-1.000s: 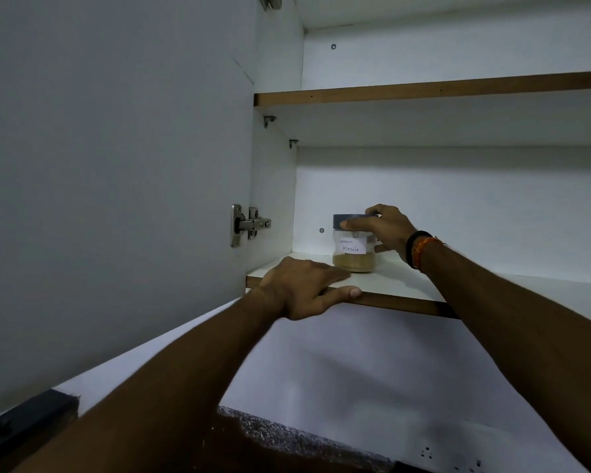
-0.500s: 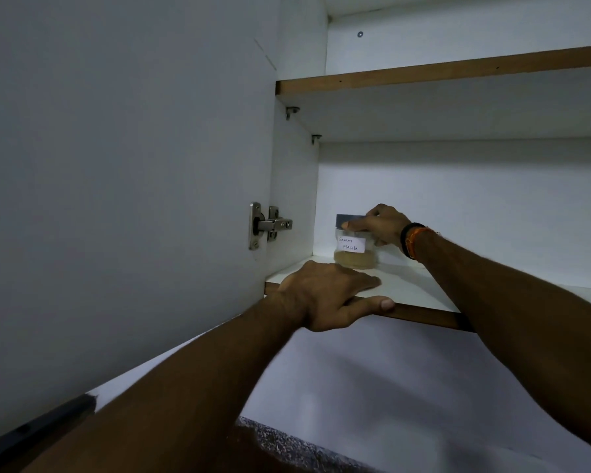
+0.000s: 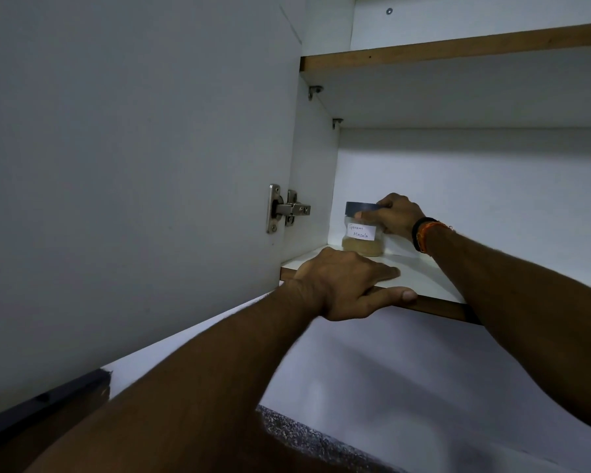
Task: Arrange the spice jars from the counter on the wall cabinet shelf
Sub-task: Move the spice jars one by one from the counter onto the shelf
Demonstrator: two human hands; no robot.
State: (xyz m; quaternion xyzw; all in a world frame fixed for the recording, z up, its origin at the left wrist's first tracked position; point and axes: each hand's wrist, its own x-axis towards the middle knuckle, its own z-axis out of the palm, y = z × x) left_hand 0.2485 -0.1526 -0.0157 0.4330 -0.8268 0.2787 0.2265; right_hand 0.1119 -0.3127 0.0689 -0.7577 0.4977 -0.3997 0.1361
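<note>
Spice jars are the matter in hand, yet only one is showing: a single spice jar [image 3: 361, 230] with a dark lid, a handwritten label reading "Garam Masala" and a layer of tan powder, standing upright with its long axis vertical. Working down from the largest thing, the open cabinet door [image 3: 133, 165] is filling the left of the view, hanging on one visible hinge [image 3: 287, 209]; inside the wall cabinet two shelves are showing, an upper shelf [image 3: 458, 49] and the lower shelf [image 3: 434, 285] on which the jar is sitting, deep in the back left corner, just beside the side wall and near the rear panel. A strip of speckled counter [image 3: 307, 435] is peeking in at the bottom, with no further jars visible on it. Two hands are reaching up. The right hand [image 3: 394, 215] is the nearer one to the jar: it is coming in from the jar's right side and its fingers are wrapping around the lid and upper body, gripping it. The left hand [image 3: 350, 285] is lying forward of the jar and apart from it, fingers flat on top of the lower shelf's front edge and thumb hooking under, bracing rather than carrying anything. The jar is looking settled, so my judgement is that letting go and drawing the right hand back toward the front is coming next.
</note>
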